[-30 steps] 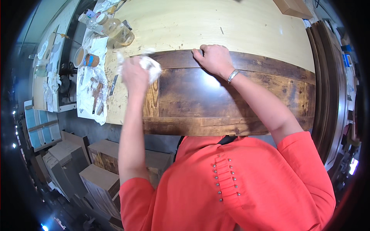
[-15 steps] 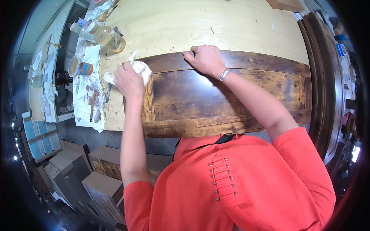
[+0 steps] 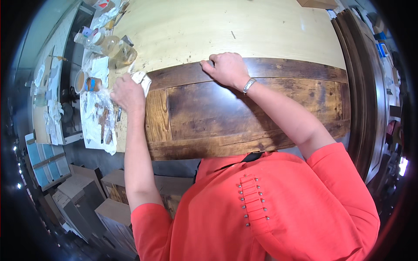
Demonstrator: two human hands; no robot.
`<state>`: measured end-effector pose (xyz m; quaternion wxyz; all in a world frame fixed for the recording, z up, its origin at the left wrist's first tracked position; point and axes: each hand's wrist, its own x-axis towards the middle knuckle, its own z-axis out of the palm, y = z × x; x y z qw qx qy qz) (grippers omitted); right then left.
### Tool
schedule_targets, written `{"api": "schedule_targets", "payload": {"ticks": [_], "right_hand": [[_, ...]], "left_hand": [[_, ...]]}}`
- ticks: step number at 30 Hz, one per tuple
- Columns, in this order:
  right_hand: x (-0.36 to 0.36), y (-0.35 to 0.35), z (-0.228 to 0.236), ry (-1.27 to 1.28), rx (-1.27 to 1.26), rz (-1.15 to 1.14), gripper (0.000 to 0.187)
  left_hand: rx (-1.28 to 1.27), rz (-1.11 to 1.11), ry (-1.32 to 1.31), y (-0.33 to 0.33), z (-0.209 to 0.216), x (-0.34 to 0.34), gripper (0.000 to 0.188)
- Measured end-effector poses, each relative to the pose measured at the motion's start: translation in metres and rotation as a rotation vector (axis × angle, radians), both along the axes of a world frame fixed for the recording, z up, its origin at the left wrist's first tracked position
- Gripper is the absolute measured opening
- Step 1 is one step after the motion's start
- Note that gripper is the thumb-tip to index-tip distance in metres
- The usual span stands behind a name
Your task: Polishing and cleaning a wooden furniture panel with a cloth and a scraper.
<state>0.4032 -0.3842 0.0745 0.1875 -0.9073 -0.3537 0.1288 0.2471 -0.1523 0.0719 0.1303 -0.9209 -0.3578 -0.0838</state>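
Observation:
A dark brown stained wooden panel (image 3: 209, 108) with a raised frame lies on the pale table in front of me. Bunched in my left hand (image 3: 128, 92) is a white cloth (image 3: 142, 81), at the panel's far left corner; the fingers are closed round it. My right hand (image 3: 226, 70), with a silver band at the wrist, rests at the panel's far edge. Its fingers curl over that edge while the thumb sticks out to the left; the fingertips are partly hidden.
Left of the panel, a stained white sheet (image 3: 96, 126) carries a small jar with a blue band (image 3: 92, 84) and a white cup (image 3: 80, 81). A clear plastic bottle (image 3: 116, 48) lies beyond. Dark wooden panels (image 3: 355, 95) stand at the right; boxes (image 3: 115, 213) sit below left.
My left hand has moved left with the cloth, off the panel's left end. The right hand keeps its place on the panel's far edge. The view has shifted slightly.

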Motion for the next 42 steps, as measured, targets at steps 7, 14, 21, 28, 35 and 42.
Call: {"api": "schedule_targets", "payload": {"ticks": [7,14,21,28,35,42], "right_hand": [[0.003,-0.004,-0.003,0.031,-0.017,-0.002,0.053],[-0.001,0.007,-0.008,-0.018,0.066,0.025,0.052],[-0.003,0.000,0.003,0.028,0.042,0.009,0.052],[0.002,-0.006,-0.013,-0.068,0.117,-0.010,0.050],[-0.004,0.000,-0.004,0.016,0.051,-0.002,0.051],[-0.007,-0.009,-0.002,0.005,0.040,-0.002,0.051]], "left_hand": [[0.052,-0.236,-0.122,-0.033,-0.006,-0.002,0.014],[-0.486,0.115,-0.601,0.103,0.001,-0.037,0.028],[-1.391,-0.060,-1.144,0.035,0.017,-0.044,0.025],[-0.176,-0.308,-0.155,-0.057,-0.008,-0.076,0.041],[-0.072,-0.129,-0.102,-0.035,-0.002,-0.012,0.036],[-0.114,0.013,-0.075,-0.033,-0.009,-0.024,0.036]]}}
